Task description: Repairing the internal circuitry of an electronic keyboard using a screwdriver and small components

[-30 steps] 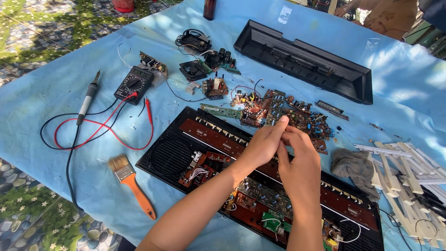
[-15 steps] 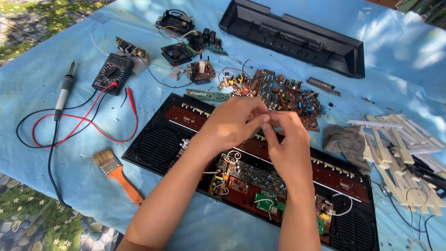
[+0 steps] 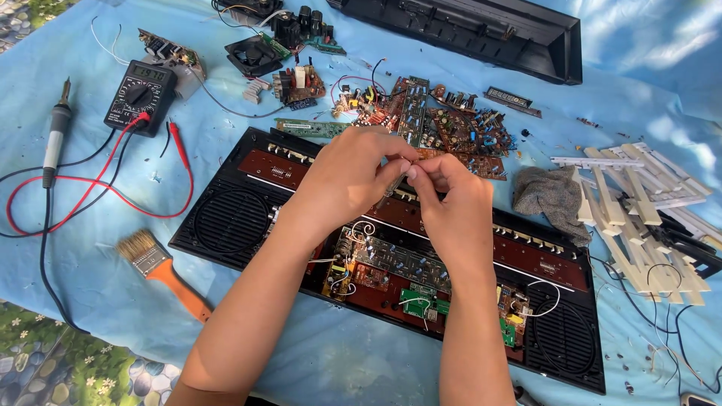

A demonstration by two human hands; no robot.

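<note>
both hands pinch small part [image 3: 396, 183] above open keyboard chassis [image 3: 226, 218]

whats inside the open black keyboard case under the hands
Brown and green circuit boards, white wires and round speaker grilles show inside; both hands cover the middle.

multimeter [image 3: 141, 95] left of open keyboard chassis [image 3: 226, 218]; brush [image 3: 162, 269] before it; rag [image 3: 553, 197] right.

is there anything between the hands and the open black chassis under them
Nothing visible does. Both the left hand and right hand are raised together over the open black chassis, pinching a small thin part, with only air between them and its circuit boards.
</note>
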